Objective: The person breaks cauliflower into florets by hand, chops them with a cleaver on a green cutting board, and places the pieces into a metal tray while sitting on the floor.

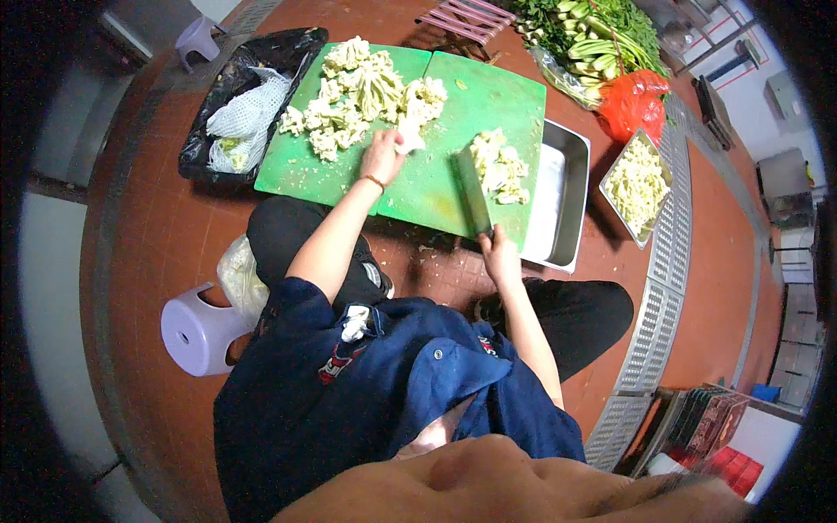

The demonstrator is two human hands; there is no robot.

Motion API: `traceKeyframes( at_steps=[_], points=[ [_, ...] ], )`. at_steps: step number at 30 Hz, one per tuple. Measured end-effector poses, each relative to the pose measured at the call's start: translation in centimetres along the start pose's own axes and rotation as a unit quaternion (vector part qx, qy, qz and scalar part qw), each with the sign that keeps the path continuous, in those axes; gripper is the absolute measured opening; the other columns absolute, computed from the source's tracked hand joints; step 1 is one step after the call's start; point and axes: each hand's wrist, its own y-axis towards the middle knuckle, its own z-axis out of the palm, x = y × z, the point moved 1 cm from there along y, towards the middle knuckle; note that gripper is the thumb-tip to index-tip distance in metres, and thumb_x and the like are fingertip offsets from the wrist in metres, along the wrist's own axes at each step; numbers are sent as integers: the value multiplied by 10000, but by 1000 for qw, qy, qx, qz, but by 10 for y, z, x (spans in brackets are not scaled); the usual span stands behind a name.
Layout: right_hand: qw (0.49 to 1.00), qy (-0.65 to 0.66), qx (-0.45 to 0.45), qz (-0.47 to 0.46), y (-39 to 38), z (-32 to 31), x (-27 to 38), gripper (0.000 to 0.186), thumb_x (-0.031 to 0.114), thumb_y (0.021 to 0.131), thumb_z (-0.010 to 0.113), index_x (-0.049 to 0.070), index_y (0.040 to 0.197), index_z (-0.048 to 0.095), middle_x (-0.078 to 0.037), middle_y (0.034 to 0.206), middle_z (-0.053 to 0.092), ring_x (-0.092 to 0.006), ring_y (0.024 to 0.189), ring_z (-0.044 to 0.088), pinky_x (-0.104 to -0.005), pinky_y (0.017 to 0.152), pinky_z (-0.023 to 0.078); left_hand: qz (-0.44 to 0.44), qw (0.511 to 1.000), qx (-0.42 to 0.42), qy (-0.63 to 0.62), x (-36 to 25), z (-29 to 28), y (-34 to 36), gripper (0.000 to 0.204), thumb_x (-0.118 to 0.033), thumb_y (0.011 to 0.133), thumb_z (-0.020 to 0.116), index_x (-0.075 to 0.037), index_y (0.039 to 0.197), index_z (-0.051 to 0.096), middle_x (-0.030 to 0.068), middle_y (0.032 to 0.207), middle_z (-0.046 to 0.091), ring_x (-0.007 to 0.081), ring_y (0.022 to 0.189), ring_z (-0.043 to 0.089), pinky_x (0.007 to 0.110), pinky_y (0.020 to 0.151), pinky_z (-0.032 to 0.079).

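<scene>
A large heap of pale cauliflower [375, 87] lies on the left and far part of two green cutting boards [475, 96] set side by side. My left hand [382, 159] is at the heap's near edge, its fingers closed on a whitish cauliflower piece [410, 138]. My right hand [500, 257] grips the handle of a cleaver [473, 193], whose broad blade points away from me over the right board. Against the blade's right side sits a smaller pile of cut cauliflower [501, 170].
A steel pan [571, 205] stands beneath the boards' right edge. Farther right is another pan of cut cauliflower [641, 183]. A black-lined bin [196, 148] holding white netting stands left. Green vegetables [593, 44] and a red bag [632, 100] lie far right. A purple stool [196, 336] is behind left.
</scene>
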Motion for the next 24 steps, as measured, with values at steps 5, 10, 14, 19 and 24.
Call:
traceKeyframes(
  at_steps=[5, 10, 14, 19, 24],
  points=[
    [1000, 14, -13, 12, -2, -10, -11, 245, 254, 959, 612, 25, 1026, 557, -299, 847, 664, -509, 827, 636, -569, 716, 503, -9, 992, 111, -60, -25, -11, -24, 325, -224, 816, 760, -113, 1079, 605, 150, 1109, 618, 326, 921, 649, 422, 804, 537],
    [998, 67, -5, -19, -9, -10, 19, 235, 240, 961, 619, 26, 1022, 543, -302, 821, 657, -510, 811, 636, -568, 698, 503, 126, 986, 38, -101, 9, -1, -12, 558, -251, 815, 788, -68, 1304, 590, 178, 1296, 616, 300, 1198, 605, 371, 984, 496],
    [998, 43, 3, -53, -26, -10, 38, 247, 257, 972, 611, 41, 1042, 512, -281, 793, 656, -499, 778, 638, -574, 669, 498, 24, 979, 102, -176, 2, 22, -20, 612, -252, 809, 804, -32, 1330, 571, 164, 1131, 701, 276, 1010, 695, 357, 894, 550],
    [998, -13, 28, -57, -36, -8, 50, 241, 244, 980, 588, 34, 1060, 501, -255, 784, 658, -470, 754, 652, -560, 656, 513, 15, 984, 71, -162, -1, 32, -29, 492, -266, 765, 802, -64, 1175, 621, 181, 1035, 708, 335, 949, 696, 409, 837, 551],
    [993, -88, 49, -56, -53, -5, 45, 227, 186, 966, 554, 31, 1126, 510, -252, 802, 668, -442, 732, 670, -550, 638, 528, 32, 991, 55, -121, 2, 35, -28, 514, -264, 758, 786, -48, 1188, 606, 194, 1052, 684, 362, 989, 670, 437, 866, 542]
  ],
)
